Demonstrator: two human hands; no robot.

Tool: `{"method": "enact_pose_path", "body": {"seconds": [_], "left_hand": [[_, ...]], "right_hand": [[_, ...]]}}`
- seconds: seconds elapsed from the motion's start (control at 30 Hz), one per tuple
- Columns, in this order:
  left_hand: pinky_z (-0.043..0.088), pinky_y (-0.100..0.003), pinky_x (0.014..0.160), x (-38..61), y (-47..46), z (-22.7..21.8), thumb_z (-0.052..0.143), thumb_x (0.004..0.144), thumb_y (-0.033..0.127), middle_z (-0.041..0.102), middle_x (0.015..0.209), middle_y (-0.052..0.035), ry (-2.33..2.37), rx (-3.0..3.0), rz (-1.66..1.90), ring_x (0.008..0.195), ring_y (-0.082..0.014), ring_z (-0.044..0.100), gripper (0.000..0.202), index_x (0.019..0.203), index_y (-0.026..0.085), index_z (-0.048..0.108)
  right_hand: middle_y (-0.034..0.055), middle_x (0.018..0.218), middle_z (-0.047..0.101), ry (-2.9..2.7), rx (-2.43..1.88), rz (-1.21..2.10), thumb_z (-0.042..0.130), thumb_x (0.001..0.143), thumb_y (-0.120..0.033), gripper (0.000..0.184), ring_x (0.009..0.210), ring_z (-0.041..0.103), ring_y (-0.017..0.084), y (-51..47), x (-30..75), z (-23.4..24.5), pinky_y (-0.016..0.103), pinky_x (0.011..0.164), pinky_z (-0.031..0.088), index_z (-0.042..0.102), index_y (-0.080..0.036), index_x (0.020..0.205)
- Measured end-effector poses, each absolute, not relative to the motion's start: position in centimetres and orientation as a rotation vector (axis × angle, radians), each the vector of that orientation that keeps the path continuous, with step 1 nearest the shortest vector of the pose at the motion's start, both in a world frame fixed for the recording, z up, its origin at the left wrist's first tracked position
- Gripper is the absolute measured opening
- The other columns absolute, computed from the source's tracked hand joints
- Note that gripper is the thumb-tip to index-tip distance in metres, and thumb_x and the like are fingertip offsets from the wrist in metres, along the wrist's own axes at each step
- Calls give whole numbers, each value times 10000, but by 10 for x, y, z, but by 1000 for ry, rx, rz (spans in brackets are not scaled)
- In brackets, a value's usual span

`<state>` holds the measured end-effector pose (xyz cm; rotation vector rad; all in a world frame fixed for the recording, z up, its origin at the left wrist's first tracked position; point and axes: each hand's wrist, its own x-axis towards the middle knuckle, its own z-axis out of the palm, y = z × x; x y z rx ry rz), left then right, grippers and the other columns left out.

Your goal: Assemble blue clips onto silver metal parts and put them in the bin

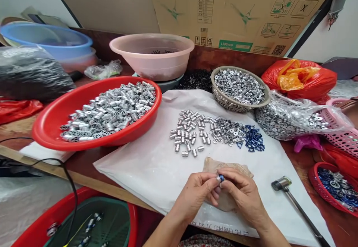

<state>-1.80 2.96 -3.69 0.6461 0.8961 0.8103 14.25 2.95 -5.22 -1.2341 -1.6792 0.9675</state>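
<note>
In the head view, pinching a small silver-and-blue part (220,178) between the fingertips of both hands, gripping it from one side with the left hand (197,194) and from the other with the right hand (242,194), both curled closed around it. Holding it just above a tan pad (223,163) lying on the white sheet (140,165) covering part of the desk (84,166). Working near three small heaps farther up the sheet: silver cylinders (188,131), silver discs (226,131) and blue rings (254,138), lying side by side in a row. Having a hammer (282,183) near the right hand, head resting on the sheet. Facing, farther back, a red basin (47,127) heaped with more cylinders, a grey basket (223,99) full of discs, and a pink bowl (151,58) standing between the two.
</note>
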Motion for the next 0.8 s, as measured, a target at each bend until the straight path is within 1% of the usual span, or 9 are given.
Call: {"method": "enact_pose_path", "body": {"seconds": [0.17,0.27,0.33,0.37,0.43,0.5,0.57,0.67,0.8], "left_hand": [[404,-167,380,-23,33,-44,774,589,446,571,522,-7,653,452,641,409,-67,502,382,625,95,628],[389,-153,360,-23,33,-46,779,594,431,564,497,-5,675,444,653,395,-59,491,375,603,94,615],[388,-151,358,-23,33,-45,771,610,424,562,495,-6,705,465,678,393,-57,485,368,597,92,614],[394,-148,366,-22,34,-44,770,619,409,563,500,-5,721,472,702,400,-55,487,353,609,90,619],[418,-141,406,-19,37,-40,772,637,357,573,529,-4,752,452,780,442,-56,508,302,685,87,646],[450,-139,465,-17,42,-38,785,635,292,588,571,0,766,369,866,494,-57,536,287,803,91,668],[481,-144,529,-15,47,-36,796,626,235,616,634,-8,760,254,926,540,-59,564,331,901,101,669],[509,-155,597,-14,51,-35,784,640,170,653,726,-37,755,158,965,576,-60,590,339,951,104,666],[518,-157,617,-15,50,-37,761,666,145,660,774,-49,743,162,979,586,-58,593,312,961,90,676]], "right_hand": [[30,929,729,-1880,-982,977,608,829,-275,232,850,669,180,31,155,-39,319,764,531,680,-313,1047],[26,943,728,-2068,-894,822,603,835,-230,297,818,665,158,35,156,-28,311,758,507,639,-304,1120],[31,953,725,-2173,-831,794,594,842,-254,271,822,661,153,46,156,-25,304,763,502,647,-281,1107],[27,948,725,-2214,-862,791,592,841,-279,235,832,660,152,54,157,-26,295,770,503,668,-273,1063],[28,956,719,-2244,-1105,726,587,833,-299,188,879,650,162,79,159,-31,286,794,500,698,-263,980],[49,982,704,-2165,-1461,556,578,818,-241,184,926,630,185,109,162,-40,304,814,488,701,-248,954],[63,940,698,-2081,-1644,452,581,777,-152,201,934,617,207,134,164,-49,323,801,480,700,-238,915],[55,848,689,-2053,-1691,451,613,704,-94,177,881,619,214,148,164,-56,323,753,485,683,-220,807],[38,829,687,-2024,-1625,553,593,762,-195,154,721,637,164,116,160,-47,301,693,521,636,-191,910]]}}
